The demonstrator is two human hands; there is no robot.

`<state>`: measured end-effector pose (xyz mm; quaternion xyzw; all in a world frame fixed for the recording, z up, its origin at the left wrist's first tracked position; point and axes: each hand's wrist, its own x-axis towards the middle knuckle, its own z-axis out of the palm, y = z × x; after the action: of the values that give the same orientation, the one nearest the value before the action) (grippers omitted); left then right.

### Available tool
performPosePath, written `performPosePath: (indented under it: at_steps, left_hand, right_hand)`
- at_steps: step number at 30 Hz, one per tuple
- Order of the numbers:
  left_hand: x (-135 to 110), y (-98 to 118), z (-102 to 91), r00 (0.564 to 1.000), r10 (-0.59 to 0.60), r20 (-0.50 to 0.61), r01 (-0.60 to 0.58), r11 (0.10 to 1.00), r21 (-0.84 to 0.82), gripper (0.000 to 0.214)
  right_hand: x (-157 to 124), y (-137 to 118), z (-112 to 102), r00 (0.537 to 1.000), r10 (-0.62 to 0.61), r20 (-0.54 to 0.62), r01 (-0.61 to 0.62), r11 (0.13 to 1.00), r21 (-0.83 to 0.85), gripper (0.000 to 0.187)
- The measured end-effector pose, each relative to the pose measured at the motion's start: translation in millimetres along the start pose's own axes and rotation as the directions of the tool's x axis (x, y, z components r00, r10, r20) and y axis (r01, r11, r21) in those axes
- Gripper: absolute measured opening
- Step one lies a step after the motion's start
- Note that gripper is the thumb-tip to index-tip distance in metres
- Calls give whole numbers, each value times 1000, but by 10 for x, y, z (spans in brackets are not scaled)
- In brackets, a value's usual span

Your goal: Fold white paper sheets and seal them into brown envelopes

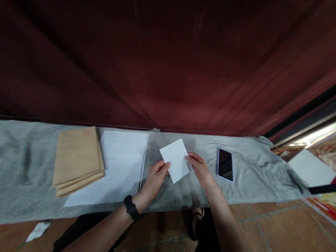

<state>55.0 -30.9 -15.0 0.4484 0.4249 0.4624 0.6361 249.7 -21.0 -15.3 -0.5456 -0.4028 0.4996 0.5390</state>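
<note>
A small folded white paper (175, 159) is held above the grey cloth (17, 164) between both hands. My left hand (155, 178), with a black band on its wrist, pinches the paper's lower left edge. My right hand (199, 168) pinches its right edge with the fingertips. A stack of white sheets (120, 165) lies just left of my left hand. Further left lies a pile of brown envelopes (77, 159).
A black phone (225, 164) lies face up on the cloth right of my right hand. A dark red curtain (162, 55) hangs behind the cloth. Another white sheet (310, 166) and colourful printed material (333, 205) lie at the far right. Terracotta floor tiles (264, 236) run below, with a paper scrap (38, 230) at left.
</note>
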Motion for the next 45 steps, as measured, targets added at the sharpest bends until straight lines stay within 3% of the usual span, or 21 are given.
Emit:
performPosePath:
  at_steps: [4, 7, 9, 13, 17, 20, 22, 26, 31, 35, 37, 39, 41, 43, 45]
  left_hand:
    - [53, 31, -58, 997, -51, -57, 48, 998, -52, 47]
    - [156, 68, -180, 984, 19, -176, -4, 997, 82, 41]
    - [224, 64, -261, 986, 58, -156, -22, 974, 226, 33]
    - [269, -44, -347, 997, 75, -25, -54, 872, 487, 12]
    - [223, -183, -343, 996, -24, -83, 61, 875, 479, 11]
    - [179, -207, -319, 986, -107, -127, 150, 903, 402, 16]
    - [139, -183, -309, 983, -134, -122, 172, 898, 404, 12]
    - [48, -123, -328, 982, -154, -109, 188, 859, 476, 3]
    - [1, -76, -404, 994, -72, -81, 108, 684, 721, 8]
    - [27, 191, -680, 988, 116, -104, 50, 396, 917, 13]
    - [33, 415, -980, 946, 273, -175, 107, 248, 963, 19]
    - [14, 630, -1373, 831, 490, -265, 235, 124, 964, 37]
    - [-37, 779, -1791, 685, 619, -383, 421, 93, 902, 60]
    - [-113, 848, -2150, 616, 602, -508, 565, 112, 817, 76]
    - [-195, 863, -2388, 606, 482, -633, 651, 156, 743, 84]
  right_hand:
    - [35, 25, -22, 1000, 8, 29, -5, 994, -112, 35]
    - [69, 78, -50, 995, -79, 65, 92, 966, -243, 31]
    - [86, 114, -63, 985, -137, 103, 165, 916, -365, 27]
    - [88, 136, -37, 953, -280, 120, 286, 689, -666, 27]
    - [1, 178, 159, 886, -438, 155, 377, 484, -790, 39]
    - [-142, 304, 384, 854, -422, 302, 477, 407, -779, 46]
    - [-252, 418, 502, 827, -372, 421, 538, 306, -786, 49]
    - [-399, 612, 550, 800, -356, 483, 556, 136, -820, 52]
    - [-396, 725, 423, 794, -364, 486, 546, 77, -834, 51]
    - [-358, 826, 369, 792, -368, 487, 545, 64, -836, 54]
    - [-337, 883, 366, 795, -390, 465, 525, 59, -849, 58]
    - [-320, 925, 367, 793, -407, 452, 515, 54, -855, 60]
    - [-312, 942, 364, 792, -413, 450, 516, 59, -855, 60]
    - [-313, 942, 358, 794, -404, 453, 520, 67, -852, 60]
    - [-316, 939, 350, 801, -392, 453, 518, 71, -853, 60]
